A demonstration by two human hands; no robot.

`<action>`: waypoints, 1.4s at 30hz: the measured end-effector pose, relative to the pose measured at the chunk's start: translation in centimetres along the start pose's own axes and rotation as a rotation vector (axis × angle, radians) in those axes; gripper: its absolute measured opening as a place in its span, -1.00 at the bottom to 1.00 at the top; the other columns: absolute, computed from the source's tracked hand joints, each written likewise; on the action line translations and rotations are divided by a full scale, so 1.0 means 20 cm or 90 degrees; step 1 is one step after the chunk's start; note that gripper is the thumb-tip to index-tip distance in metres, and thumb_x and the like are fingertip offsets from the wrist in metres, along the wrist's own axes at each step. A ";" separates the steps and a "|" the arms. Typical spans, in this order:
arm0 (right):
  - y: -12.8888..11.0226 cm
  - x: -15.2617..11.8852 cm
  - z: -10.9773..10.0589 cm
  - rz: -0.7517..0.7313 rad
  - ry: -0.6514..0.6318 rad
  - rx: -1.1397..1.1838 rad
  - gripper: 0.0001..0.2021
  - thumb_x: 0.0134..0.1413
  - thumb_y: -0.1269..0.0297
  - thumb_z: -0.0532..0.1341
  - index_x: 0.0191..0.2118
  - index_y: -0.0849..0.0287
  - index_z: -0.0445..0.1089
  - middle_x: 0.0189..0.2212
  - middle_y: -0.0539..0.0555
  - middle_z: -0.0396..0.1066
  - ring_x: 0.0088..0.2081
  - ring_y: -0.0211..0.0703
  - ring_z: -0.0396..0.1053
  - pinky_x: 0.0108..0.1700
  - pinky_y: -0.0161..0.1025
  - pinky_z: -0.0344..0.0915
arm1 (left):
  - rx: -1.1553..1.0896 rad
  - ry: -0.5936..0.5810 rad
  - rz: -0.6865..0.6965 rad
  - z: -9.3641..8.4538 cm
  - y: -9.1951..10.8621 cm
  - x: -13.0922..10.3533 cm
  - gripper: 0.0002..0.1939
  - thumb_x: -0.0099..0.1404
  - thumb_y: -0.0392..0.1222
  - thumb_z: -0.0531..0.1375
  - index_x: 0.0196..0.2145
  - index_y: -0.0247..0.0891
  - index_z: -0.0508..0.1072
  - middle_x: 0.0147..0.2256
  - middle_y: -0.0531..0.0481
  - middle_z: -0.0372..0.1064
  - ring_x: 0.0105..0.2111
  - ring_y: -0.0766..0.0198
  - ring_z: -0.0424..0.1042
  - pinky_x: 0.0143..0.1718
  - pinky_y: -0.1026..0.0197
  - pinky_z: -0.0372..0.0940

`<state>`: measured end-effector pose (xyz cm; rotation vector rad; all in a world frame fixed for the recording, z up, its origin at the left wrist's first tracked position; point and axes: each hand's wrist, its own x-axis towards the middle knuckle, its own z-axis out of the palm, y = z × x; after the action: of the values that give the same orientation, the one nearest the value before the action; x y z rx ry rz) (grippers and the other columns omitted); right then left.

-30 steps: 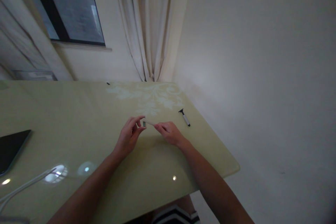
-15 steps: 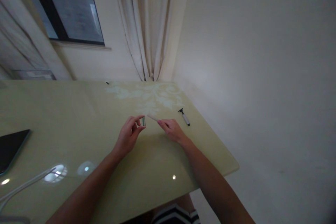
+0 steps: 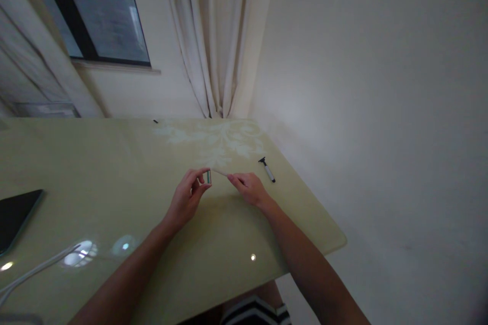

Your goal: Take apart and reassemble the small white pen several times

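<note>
Between thumb and fingers, my left hand (image 3: 187,194) holds a small flat piece (image 3: 209,176) upright, with a green face and a pale edge. My right hand (image 3: 249,189) pinches a thin pale stick (image 3: 219,171) that points left. The stick's tip is close to the top of the small piece; whether they touch cannot be told. To the right of my right hand, a razor (image 3: 268,169) with a black head and grey handle lies on the table.
The glossy pale-green table (image 3: 114,172) meets a wall on the right. A dark flat device (image 3: 19,213) lies at the left edge, with white cables (image 3: 41,265) below it. Near the far edge is a tiny black object (image 3: 155,121). Curtains hang behind.
The stick in my right hand has shifted slightly left, bringing its tip closer to the small piece. My left hand has hardly moved.
</note>
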<state>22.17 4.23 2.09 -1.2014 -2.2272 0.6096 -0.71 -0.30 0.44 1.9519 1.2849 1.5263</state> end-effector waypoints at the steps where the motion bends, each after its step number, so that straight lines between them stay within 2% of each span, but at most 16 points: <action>1: 0.00 0.00 0.00 0.001 0.001 0.002 -0.40 0.42 -0.18 -0.06 -0.53 0.16 0.18 -0.59 -0.05 0.14 -0.50 -0.28 0.11 -0.39 -0.25 -0.12 | -0.002 -0.002 0.000 0.00 0.00 0.00 -0.69 0.40 -0.21 0.22 0.08 -0.15 0.47 -0.32 0.09 0.25 -0.44 0.34 0.23 -0.37 0.28 0.23; 5: 0.00 0.00 0.01 -0.020 -0.036 0.015 -0.40 0.43 -0.19 -0.06 -0.51 0.17 0.24 -0.58 -0.05 0.17 -0.49 -0.28 0.13 -0.38 -0.25 -0.11 | -0.011 -0.006 -0.001 0.00 0.01 0.00 -0.68 0.39 -0.21 0.23 0.09 -0.16 0.46 -0.31 0.09 0.25 -0.44 0.34 0.24 -0.37 0.28 0.24; 9: 0.00 0.01 0.01 0.006 -0.017 -0.008 -0.37 0.42 -0.22 -0.07 -0.51 0.17 0.27 -0.58 -0.04 0.18 -0.49 -0.27 0.14 -0.38 -0.25 -0.10 | -0.011 -0.006 -0.007 0.00 0.01 0.00 -0.68 0.39 -0.20 0.23 0.08 -0.16 0.47 -0.31 0.09 0.25 -0.45 0.35 0.23 -0.38 0.28 0.23; 13: 0.00 0.00 0.00 -0.020 -0.029 0.000 -0.36 0.42 -0.24 -0.08 -0.51 0.17 0.28 -0.59 -0.04 0.20 -0.50 -0.27 0.15 -0.38 -0.25 -0.09 | -0.014 0.001 -0.002 0.00 0.01 0.01 -0.68 0.38 -0.20 0.24 0.09 -0.16 0.47 -0.32 0.09 0.25 -0.45 0.35 0.23 -0.36 0.27 0.24; 17: 0.00 0.00 -0.01 0.010 -0.003 -0.008 -0.33 0.41 -0.26 -0.07 -0.51 0.18 0.35 -0.62 -0.04 0.21 -0.50 -0.26 0.16 -0.38 -0.26 -0.06 | -0.008 0.008 -0.004 0.00 0.01 0.01 -0.69 0.38 -0.19 0.24 0.07 -0.15 0.47 -0.32 0.08 0.25 -0.44 0.33 0.24 -0.36 0.27 0.25; 21: 0.01 0.00 -0.01 -0.032 -0.049 0.031 -0.33 0.41 -0.24 -0.04 -0.47 0.19 0.44 -0.60 -0.03 0.26 -0.49 -0.27 0.21 -0.37 -0.28 -0.03 | -0.004 0.013 -0.008 -0.01 0.01 0.01 -0.69 0.38 -0.19 0.23 0.07 -0.15 0.47 -0.32 0.08 0.25 -0.43 0.33 0.24 -0.35 0.27 0.25; 27: 0.02 0.00 -0.01 -0.019 -0.032 0.040 -0.30 0.39 -0.27 -0.03 -0.44 0.21 0.53 -0.60 -0.01 0.30 -0.50 -0.27 0.23 -0.37 -0.28 -0.01 | 0.000 0.018 -0.012 -0.01 0.01 0.01 -0.70 0.38 -0.18 0.23 0.06 -0.16 0.48 -0.33 0.09 0.24 -0.45 0.34 0.23 -0.37 0.27 0.24; 30: 0.01 0.00 -0.01 -0.024 -0.067 0.060 -0.30 0.38 -0.28 -0.01 -0.44 0.21 0.54 -0.62 -0.04 0.26 -0.52 -0.28 0.21 -0.38 -0.29 -0.01 | -0.002 0.021 0.001 -0.01 0.01 0.01 -0.69 0.39 -0.19 0.23 0.08 -0.16 0.47 -0.32 0.09 0.24 -0.44 0.34 0.24 -0.35 0.27 0.25; 34: 0.00 0.00 -0.02 -0.007 -0.035 0.045 -0.27 0.38 -0.30 -0.04 -0.44 0.21 0.55 -0.61 -0.02 0.28 -0.50 -0.27 0.21 -0.37 -0.28 0.00 | 0.003 0.023 0.001 -0.01 0.01 0.01 -0.69 0.39 -0.19 0.24 0.08 -0.15 0.47 -0.32 0.09 0.24 -0.44 0.34 0.23 -0.37 0.27 0.24; 38: 0.00 -0.01 -0.02 -0.034 -0.075 0.059 -0.30 0.38 -0.29 -0.02 -0.43 0.20 0.55 -0.62 -0.04 0.26 -0.52 -0.28 0.20 -0.39 -0.29 -0.02 | -0.005 0.026 0.006 -0.01 0.01 0.01 -0.69 0.40 -0.19 0.23 0.08 -0.14 0.48 -0.32 0.07 0.25 -0.43 0.33 0.23 -0.37 0.28 0.24; 42: 0.01 -0.01 -0.01 -0.015 -0.043 0.027 -0.29 0.38 -0.29 -0.02 -0.45 0.20 0.55 -0.63 -0.04 0.24 -0.52 -0.27 0.20 -0.39 -0.28 -0.03 | 0.005 0.029 -0.002 -0.01 0.00 0.01 -0.70 0.38 -0.18 0.24 0.06 -0.15 0.49 -0.33 0.08 0.24 -0.45 0.33 0.22 -0.39 0.28 0.24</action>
<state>22.51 4.29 2.08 -1.1475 -2.2699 0.6944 -0.84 -0.19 0.70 1.9286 1.3140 1.5748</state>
